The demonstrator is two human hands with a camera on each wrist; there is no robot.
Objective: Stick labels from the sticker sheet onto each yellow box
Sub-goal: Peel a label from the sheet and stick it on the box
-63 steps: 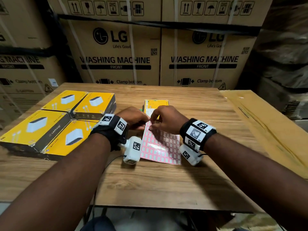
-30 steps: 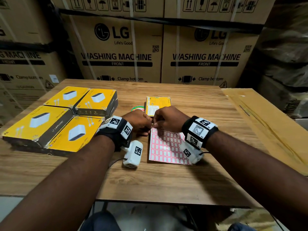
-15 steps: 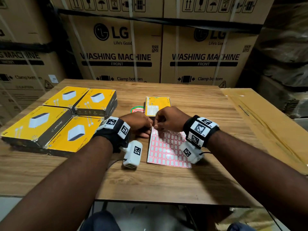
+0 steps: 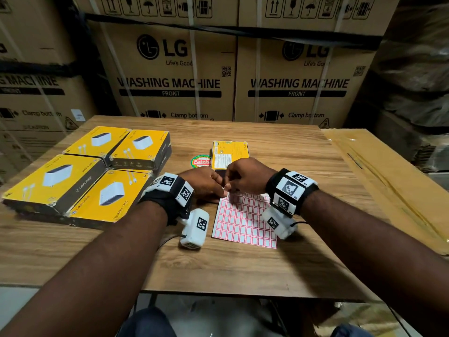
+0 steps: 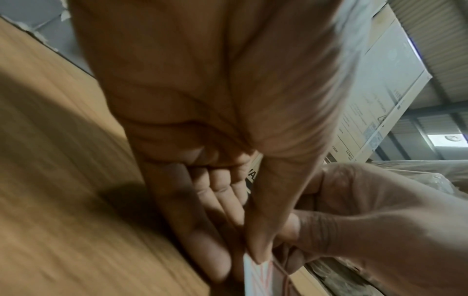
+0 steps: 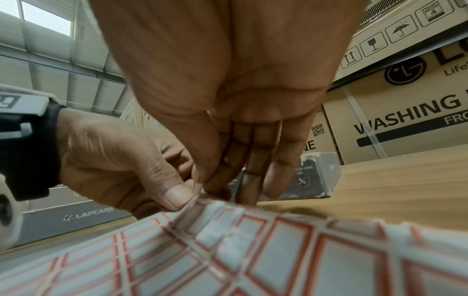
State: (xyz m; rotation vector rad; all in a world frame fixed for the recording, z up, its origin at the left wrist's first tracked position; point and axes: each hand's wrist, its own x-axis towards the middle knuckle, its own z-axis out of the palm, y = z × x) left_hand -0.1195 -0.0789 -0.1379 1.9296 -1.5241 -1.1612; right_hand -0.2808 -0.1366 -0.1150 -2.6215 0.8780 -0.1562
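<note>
A sheet of red-bordered labels [image 4: 243, 222] lies on the wooden table [image 4: 279, 152] in front of me. My left hand [image 4: 220, 188] pinches its far left corner, thumb on top [image 5: 258, 250]. My right hand [image 4: 229, 188] pinches the lifted edge of a label [image 6: 197, 187] at that same corner, between thumb and forefinger. A block of several yellow boxes [image 4: 111, 193] sits to the left. One smaller yellow box [image 4: 229, 154] lies just beyond my hands, its printed side up.
A round red and green sticker [image 4: 200, 161] lies beside the small box. A flat cardboard sheet [image 4: 388, 186] lines the table's right edge. Stacked washing machine cartons [image 4: 170, 83] wall off the far side.
The sheet has turned a little and slid slightly right. Both hands stay at its far left corner, now drawn closer together. The round sticker has come into view behind the left hand.
</note>
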